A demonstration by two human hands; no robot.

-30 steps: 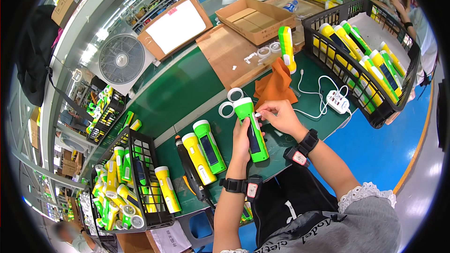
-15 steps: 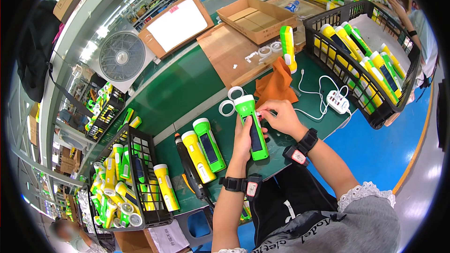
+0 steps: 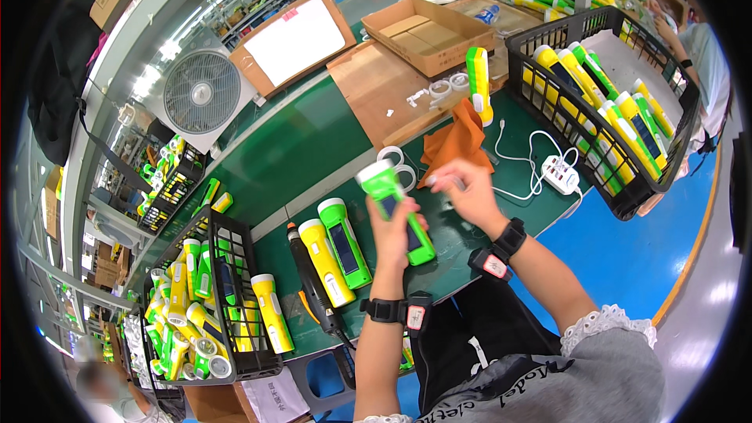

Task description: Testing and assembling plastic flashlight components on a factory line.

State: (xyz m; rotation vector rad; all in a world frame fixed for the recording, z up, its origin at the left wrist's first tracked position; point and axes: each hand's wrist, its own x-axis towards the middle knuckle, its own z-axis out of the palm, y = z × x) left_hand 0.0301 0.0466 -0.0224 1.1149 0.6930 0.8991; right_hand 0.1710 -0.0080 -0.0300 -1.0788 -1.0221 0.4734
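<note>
My left hand (image 3: 388, 233) is wrapped round a green flashlight (image 3: 421, 247) with a white head and a dark solar panel, tilted over the green table. Just right of it, apart from the flashlight, my right hand (image 3: 475, 202) is raised with fingers pinched. Motion smears those fingertips; a small whitish bit may be between them. White rings (image 3: 405, 179) lie behind the flashlight, by an orange cloth (image 3: 453, 147). To the left rest another green flashlight (image 3: 345, 244), a yellow flashlight (image 3: 327, 263) and a black power screwdriver (image 3: 312, 280).
A black basket (image 3: 252, 364) full of flashlights stands at left, a yellow flashlight (image 3: 271, 315) leaning beside it. Another black basket (image 3: 540, 113) with flashlights is at right. A white power strip (image 3: 561, 175) with cables, a cardboard tray (image 3: 427, 35) and a fan (image 3: 201, 95) are around.
My right hand has come away from the flashlight's side and lifted slightly. My left hand has shifted the flashlight to the left and tilted it more.
</note>
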